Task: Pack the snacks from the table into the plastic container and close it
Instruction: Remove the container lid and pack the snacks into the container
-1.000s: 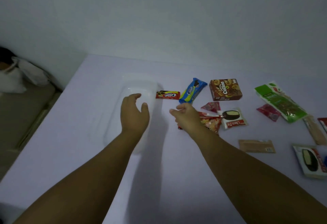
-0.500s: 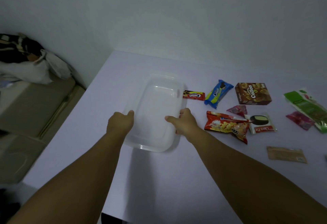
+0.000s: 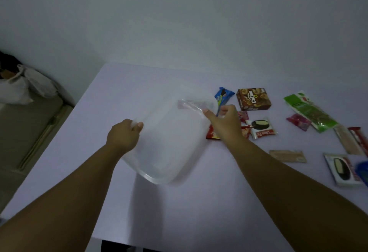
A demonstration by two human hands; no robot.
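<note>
We are gripping the clear plastic container (image 3: 169,144) at both long sides, tilted above the table (image 3: 179,212) near its left half. Our left hand (image 3: 123,135) is curling closed around the left rim, thumb on top. Our right hand (image 3: 225,124) is pinching the far right rim, fingers folded under it. We judge we are working the lid loose or setting the box in place; whether a lid is on is hard to tell through the clear plastic. To the right the snacks are lying unpacked: a blue cookie pack (image 3: 224,95), a brown Collon box (image 3: 253,99), a Choco Pie wrapper (image 3: 260,128), a green bag (image 3: 309,111). Next we are needing an open box set flat, then one hand free for the nearest packet.
</note>
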